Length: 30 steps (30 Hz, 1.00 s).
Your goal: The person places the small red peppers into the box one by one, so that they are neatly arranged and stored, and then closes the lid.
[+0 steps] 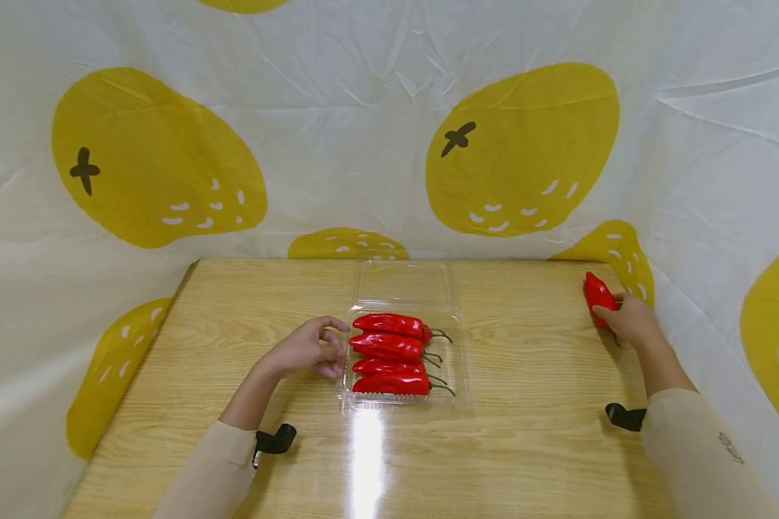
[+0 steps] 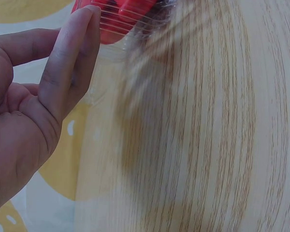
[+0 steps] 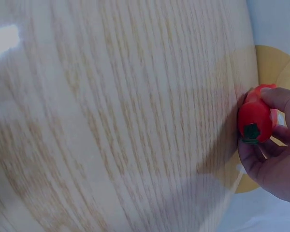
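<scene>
In the head view, an open clear plastic clamshell box (image 1: pixel 461 367) holds several glossy red chili peppers (image 1: pixel 389 346) lying side by side, green stems to the right. At its left edge is my left hand (image 1: pixel 311 349), fingers loosely bent, fingertips at the box's side and nothing gripped. The left wrist view shows those fingers (image 2: pixel 70 63) beside the ribbed plastic wall. Far to the right, my right hand (image 1: pixel 632 317) holds a red chili pepper (image 1: pixel 599 294) between thumb and fingers. More red shows behind this pepper (image 3: pixel 253 121); I cannot tell whether it is a second one.
The box's clear lid (image 1: pixel 402 281) lies folded back toward the rear edge of the wooden table (image 1: pixel 526 447). A white curtain (image 1: pixel 344 144) with yellow fruit prints hangs behind and along both sides. Black wrist mounts (image 1: pixel 275 438) stick out from the sleeves.
</scene>
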{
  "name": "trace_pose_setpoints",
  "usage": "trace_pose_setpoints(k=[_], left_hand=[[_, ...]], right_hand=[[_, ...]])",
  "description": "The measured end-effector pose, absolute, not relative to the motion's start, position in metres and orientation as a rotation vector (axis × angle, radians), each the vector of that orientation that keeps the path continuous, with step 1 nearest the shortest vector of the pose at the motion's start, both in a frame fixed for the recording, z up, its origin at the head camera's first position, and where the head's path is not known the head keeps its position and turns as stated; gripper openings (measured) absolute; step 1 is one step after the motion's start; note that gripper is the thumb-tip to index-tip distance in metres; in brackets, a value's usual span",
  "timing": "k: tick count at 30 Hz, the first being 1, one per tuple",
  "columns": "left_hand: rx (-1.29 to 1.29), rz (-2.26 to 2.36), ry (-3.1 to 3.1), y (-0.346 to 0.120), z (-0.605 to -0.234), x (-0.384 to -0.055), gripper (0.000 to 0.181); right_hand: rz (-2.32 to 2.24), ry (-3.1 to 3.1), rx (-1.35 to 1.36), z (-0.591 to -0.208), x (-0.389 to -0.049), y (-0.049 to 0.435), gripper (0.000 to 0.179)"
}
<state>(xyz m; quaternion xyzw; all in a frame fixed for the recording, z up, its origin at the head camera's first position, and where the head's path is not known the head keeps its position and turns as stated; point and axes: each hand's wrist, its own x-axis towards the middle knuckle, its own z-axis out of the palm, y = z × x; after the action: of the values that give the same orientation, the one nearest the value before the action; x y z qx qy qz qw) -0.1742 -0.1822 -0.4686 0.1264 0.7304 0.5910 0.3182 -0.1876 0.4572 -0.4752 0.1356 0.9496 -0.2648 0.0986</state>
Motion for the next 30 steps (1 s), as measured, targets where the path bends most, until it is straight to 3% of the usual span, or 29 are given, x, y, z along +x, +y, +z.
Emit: trace_pose_setpoints(k=[14, 23, 30], left_hand=[[0.328, 1.561, 1.915, -0.181, -0.469, -0.175, 0.052], [0.336, 1.560, 1.912, -0.182, -0.467, -0.174, 0.051], [0.343, 1.557, 1.910, -0.182, -0.468, -0.175, 0.051]], right_hand=[[-0.863, 2.829, 0.399, -0.472, -0.177, 0.452, 0.080], [-0.929, 2.864, 0.288, -0.468, -0.173, 0.431, 0.082], [-0.975, 2.941, 0.152, -0.457, -0.168, 0.406, 0.074]])
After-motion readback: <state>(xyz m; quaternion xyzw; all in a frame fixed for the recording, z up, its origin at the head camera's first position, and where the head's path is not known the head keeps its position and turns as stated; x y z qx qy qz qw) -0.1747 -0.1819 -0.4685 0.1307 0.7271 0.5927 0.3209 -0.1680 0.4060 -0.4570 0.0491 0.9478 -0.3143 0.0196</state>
